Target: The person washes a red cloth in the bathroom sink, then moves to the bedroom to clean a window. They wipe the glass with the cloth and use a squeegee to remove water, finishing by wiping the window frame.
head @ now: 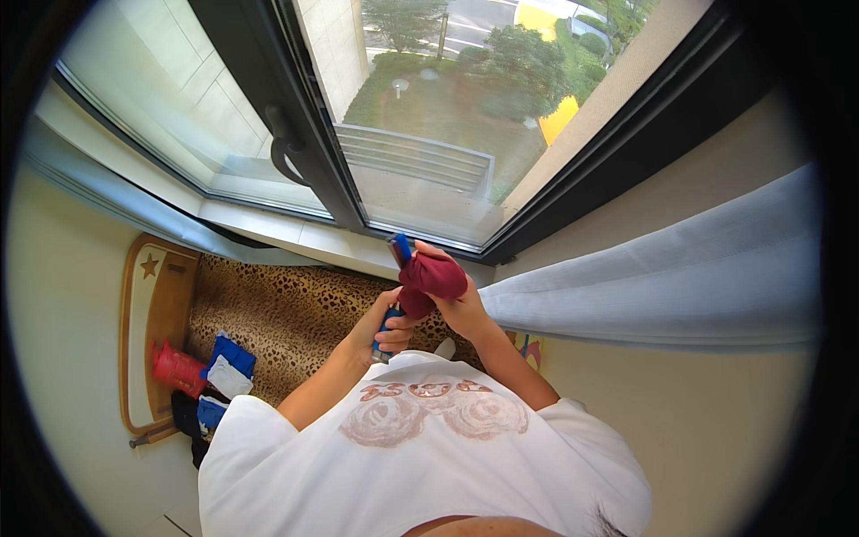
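Observation:
In front of my shirt, my left hand (372,330) is closed around the blue handle (386,334) of a tool, with a grey end pointing down toward me. A dark red cloth (436,275) is bunched over the middle of what I hold. My right hand (465,310) grips this cloth from the right side. Past its upper left edge sticks a blue and dark flat end (400,248). Whether that end and the handle belong to one tool is hidden by the cloth. Both hands are close together, just below the window sill (322,240).
Ahead stands a dark-framed window (342,194) with a curved handle (285,161). A pale blue curtain (658,275) hangs at the right. Leopard-print bedding (268,309) lies below, beside a wooden headboard (161,335). A red packet (178,368) and folded clothes (229,366) rest at the left.

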Motion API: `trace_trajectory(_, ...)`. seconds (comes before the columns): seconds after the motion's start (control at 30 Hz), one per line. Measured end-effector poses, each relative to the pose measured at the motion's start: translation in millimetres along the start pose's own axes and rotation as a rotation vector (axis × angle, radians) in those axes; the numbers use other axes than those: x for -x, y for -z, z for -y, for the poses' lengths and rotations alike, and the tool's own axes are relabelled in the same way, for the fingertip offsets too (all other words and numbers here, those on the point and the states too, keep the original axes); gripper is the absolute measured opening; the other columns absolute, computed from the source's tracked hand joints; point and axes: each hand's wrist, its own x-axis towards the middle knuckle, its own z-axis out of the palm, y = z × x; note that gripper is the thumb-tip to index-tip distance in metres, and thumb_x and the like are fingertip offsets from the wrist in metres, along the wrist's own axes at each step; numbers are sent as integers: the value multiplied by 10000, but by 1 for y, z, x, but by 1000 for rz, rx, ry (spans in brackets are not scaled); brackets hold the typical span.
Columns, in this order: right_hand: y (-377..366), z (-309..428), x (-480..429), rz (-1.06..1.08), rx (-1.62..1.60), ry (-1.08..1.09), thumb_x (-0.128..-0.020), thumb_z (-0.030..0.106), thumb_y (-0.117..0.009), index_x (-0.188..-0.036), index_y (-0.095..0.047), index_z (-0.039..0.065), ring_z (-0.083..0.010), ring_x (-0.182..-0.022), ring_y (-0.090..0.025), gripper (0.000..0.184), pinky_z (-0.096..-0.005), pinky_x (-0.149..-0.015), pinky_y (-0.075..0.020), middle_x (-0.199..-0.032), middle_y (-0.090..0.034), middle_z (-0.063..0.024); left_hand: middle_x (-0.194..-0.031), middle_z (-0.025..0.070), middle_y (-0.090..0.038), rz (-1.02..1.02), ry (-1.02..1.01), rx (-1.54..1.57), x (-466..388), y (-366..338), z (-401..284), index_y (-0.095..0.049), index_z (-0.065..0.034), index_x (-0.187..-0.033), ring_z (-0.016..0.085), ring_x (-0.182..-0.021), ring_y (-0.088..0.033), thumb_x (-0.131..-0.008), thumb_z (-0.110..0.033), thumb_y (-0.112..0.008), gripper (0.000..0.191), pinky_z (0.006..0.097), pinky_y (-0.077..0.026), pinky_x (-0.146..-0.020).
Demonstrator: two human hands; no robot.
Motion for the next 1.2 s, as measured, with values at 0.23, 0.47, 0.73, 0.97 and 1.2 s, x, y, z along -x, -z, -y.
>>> trace_trajectory(0.23, -19, -64, -25, -437, 138, -238, -946, 112, -761, -1342, -526, 17, -185, -1127, -643, 470, -326, -990, -506, -1242, -672, -120, -603, -39, -450, 237, -82, 100, 48, 1, -29, -461, -108, -1031, 47, -353, -396, -1069, -421, -535, 324, 199, -359, -304)
trace_trajectory(0.47, -27, -19, -82, -627, 573, 271, -781, -32, -791, -1096, -711, 78, -233, -1007, -613, 343, -347, -899, -509, -1144, -622, -120, -612, -45, -443, 201, -136, 68, 85, 39, -70, -508, -111, -1024, 43, -378, -399, -1063, -414, -545, 308, 219, -364, -331)
trace_trajectory(0.73, -37, 40, -206, -555, 1191, 901, -710, 18, -662, -1161, -769, 115, -299, -1037, -578, 473, -428, -948, -452, -1161, -639, -58, -615, -42, -438, 77, -104, -10, 111, 80, -100, -554, -106, -1008, 56, -384, -379, -1068, -393, -526, 295, 227, -358, -344)
trace_trajectory(0.97, -49, -64, -251, -250, 1523, 1052, -845, 120, -645, -1301, -709, 163, -221, -1060, -591, 463, -401, -961, -484, -1300, -601, -49, -607, -40, -417, -39, -95, -110, 126, 84, -128, -530, -99, -984, 61, -393, -377, -1054, -413, -545, 322, 238, -341, -346)
trace_trajectory(1.2, -23, -154, -214, 305, 1691, 883, -854, 176, -618, -1267, -673, 34, -194, -1141, -554, 440, -337, -971, -462, -1269, -581, -37, -621, -20, -423, -154, -159, -193, 154, 96, -133, -513, -115, -981, 85, -412, -406, -1023, -389, -595, 290, 252, -355, -372)
